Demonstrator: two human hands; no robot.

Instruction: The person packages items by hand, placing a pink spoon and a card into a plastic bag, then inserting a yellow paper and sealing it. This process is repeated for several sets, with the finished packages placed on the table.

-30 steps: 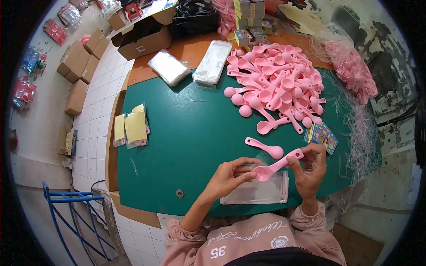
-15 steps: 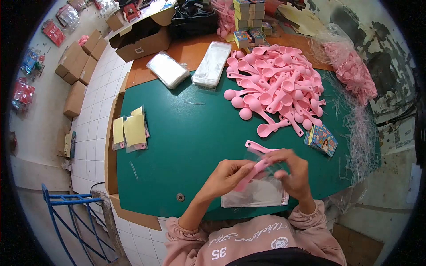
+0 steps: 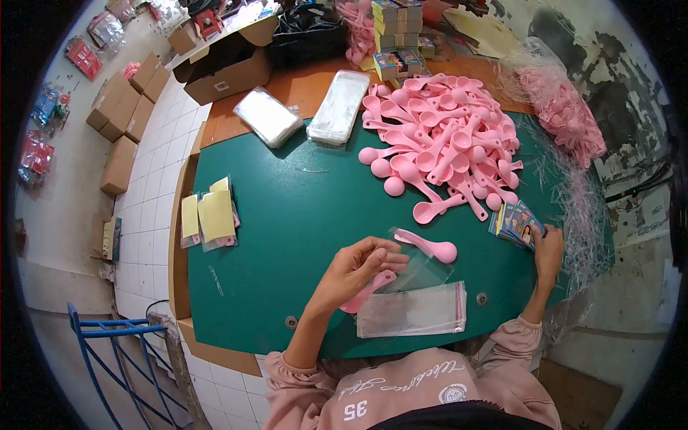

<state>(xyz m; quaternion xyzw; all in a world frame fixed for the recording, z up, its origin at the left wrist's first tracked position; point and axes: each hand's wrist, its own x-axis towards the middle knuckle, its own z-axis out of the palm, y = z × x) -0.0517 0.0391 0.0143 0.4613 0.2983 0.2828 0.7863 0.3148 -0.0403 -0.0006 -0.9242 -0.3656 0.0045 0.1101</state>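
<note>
My left hand (image 3: 358,272) is held over the table with its fingers loosely stretched out, beside a thin clear plastic bag (image 3: 428,272). Just under that hand lies a pink measuring spoon (image 3: 371,289), its bowl end hidden by the hand. Another pink spoon (image 3: 443,251) rests bowl up-turned at the bag's upper edge. Over at the right, my right hand (image 3: 549,252) has its fingers on the edge of a small fan of printed cards (image 3: 517,223). A stack of clear bags (image 3: 412,312) lies close to my body.
A large heap of pink spoons (image 3: 451,136) covers the back right. Two piles of clear bags (image 3: 337,107) lie at the back. Filled packets with yellow cards (image 3: 215,215) sit at the left. Plastic shreds (image 3: 584,222) hang along the right edge; an open carton (image 3: 229,75) stands behind.
My right hand has moved from the plastic bag out to the cards at the right. My left hand has drawn slightly left and loosened around the spoon, and the bag stack is more visible.
</note>
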